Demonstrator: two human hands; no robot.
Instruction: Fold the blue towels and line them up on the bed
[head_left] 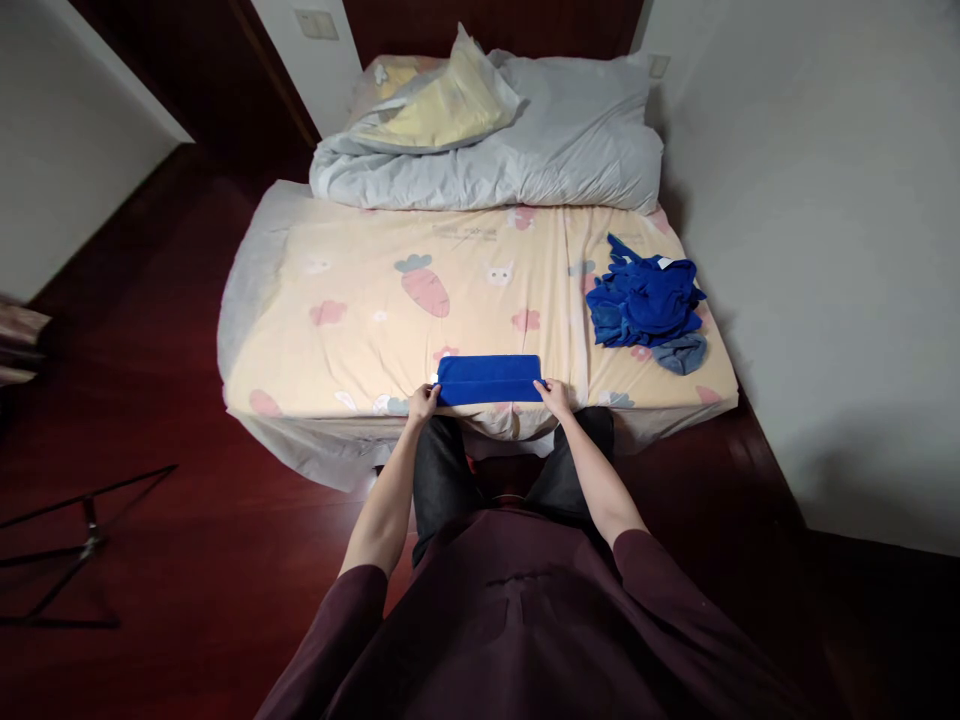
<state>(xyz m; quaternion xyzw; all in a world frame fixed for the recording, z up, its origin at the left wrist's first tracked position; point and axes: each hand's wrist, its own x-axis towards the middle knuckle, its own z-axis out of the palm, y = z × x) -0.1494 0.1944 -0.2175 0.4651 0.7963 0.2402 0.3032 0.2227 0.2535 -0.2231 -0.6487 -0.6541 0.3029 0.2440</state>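
Observation:
A blue cloth (489,377), partly folded over along its near side, lies flat at the front edge of the bed. My left hand (424,402) pinches its left end, close to a small white tag. The right end is pinched between the fingers of my right hand (555,398). A crease runs across the cloth from one hand to the other. Farther right on the bed sits a crumpled heap of blue cloths (646,300), with a white tag showing on top and a greyer blue piece (681,354) at its near side.
The bed (360,260) has a cream sheet with carrot and rabbit prints. At its far end are a rolled grey-white quilt (570,130) and a yellow pillow (450,105). A wall (817,250) stands to the right. Black stand legs (86,540) rest on the floor at left.

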